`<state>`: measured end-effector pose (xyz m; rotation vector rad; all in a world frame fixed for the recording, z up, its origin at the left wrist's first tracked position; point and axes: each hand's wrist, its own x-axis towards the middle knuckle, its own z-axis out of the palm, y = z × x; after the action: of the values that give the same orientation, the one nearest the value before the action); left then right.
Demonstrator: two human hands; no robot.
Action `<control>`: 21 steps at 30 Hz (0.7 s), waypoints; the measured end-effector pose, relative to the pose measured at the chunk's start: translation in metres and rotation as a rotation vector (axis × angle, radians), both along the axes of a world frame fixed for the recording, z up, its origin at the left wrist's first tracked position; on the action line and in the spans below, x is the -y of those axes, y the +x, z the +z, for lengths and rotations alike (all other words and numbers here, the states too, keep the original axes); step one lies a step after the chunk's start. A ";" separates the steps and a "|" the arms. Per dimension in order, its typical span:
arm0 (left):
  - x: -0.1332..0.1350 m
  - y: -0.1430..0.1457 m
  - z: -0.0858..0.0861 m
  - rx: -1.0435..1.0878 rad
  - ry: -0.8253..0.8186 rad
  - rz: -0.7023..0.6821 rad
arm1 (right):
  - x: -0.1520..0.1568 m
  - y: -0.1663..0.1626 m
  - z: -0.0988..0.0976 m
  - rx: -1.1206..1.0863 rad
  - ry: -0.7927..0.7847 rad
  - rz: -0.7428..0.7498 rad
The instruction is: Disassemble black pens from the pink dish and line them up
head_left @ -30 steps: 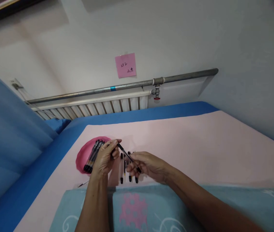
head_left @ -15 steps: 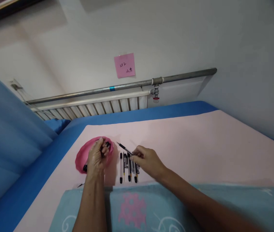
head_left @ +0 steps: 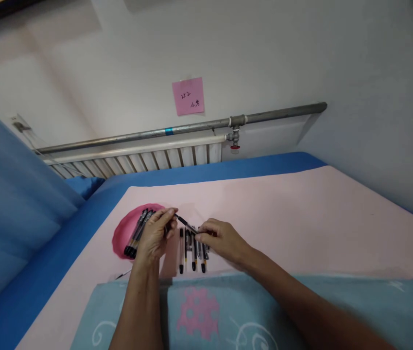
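My right hand (head_left: 224,240) pinches a black gel pen (head_left: 187,224) by its rear part, tilted with its tip up and to the left. The closed thumb and fingers of my left hand (head_left: 158,234) meet at that tip, with a small dark piece in them that looks like a pen cap, mostly hidden. Below the pen, several clear-barrelled pens and parts (head_left: 194,253) lie side by side on the pink sheet. Left of them stands a pink scalloped basket (head_left: 117,243) holding several black-capped pens (head_left: 139,233), partly behind my left hand.
A thin loose refill-like stick (head_left: 123,274) lies in front of the basket. The pink sheet (head_left: 283,218) spreads over a blue-covered bed, with a teal patterned cloth (head_left: 308,296) along the near side. Behind are a radiator (head_left: 155,159) and metal pipe (head_left: 199,129); a blue curtain (head_left: 13,209) hangs left.
My left hand has moved right from over the basket to the pen's tip, uncovering the capped pens in the basket. My right hand stays nearly in place, still holding the pen.
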<state>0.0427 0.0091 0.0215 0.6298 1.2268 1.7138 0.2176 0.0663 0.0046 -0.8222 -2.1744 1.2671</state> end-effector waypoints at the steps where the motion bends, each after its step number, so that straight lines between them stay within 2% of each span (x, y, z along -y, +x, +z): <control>1: 0.001 -0.006 0.000 0.015 0.024 0.070 | -0.003 0.003 0.000 0.037 0.076 0.004; 3: 0.004 -0.020 0.002 0.066 0.078 0.233 | -0.010 0.011 -0.001 0.134 0.148 -0.001; 6: 0.008 -0.033 0.003 0.126 0.115 0.386 | -0.018 0.020 -0.006 0.278 0.013 -0.085; 8: 0.008 -0.034 0.003 0.136 0.104 0.376 | -0.019 0.022 -0.010 0.327 -0.080 -0.147; 10: 0.007 -0.028 0.003 0.128 0.087 0.327 | -0.017 0.021 -0.014 0.338 -0.099 -0.166; 16: 0.001 -0.018 -0.002 0.115 0.067 0.267 | -0.008 0.014 -0.021 0.335 -0.110 -0.138; 21: 0.000 -0.019 -0.005 0.088 0.037 0.246 | -0.005 0.010 -0.028 0.247 -0.186 -0.127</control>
<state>0.0236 0.0095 0.0165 0.4332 1.2538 1.9503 0.2277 0.0718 -0.0231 -1.2302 -2.1700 1.3802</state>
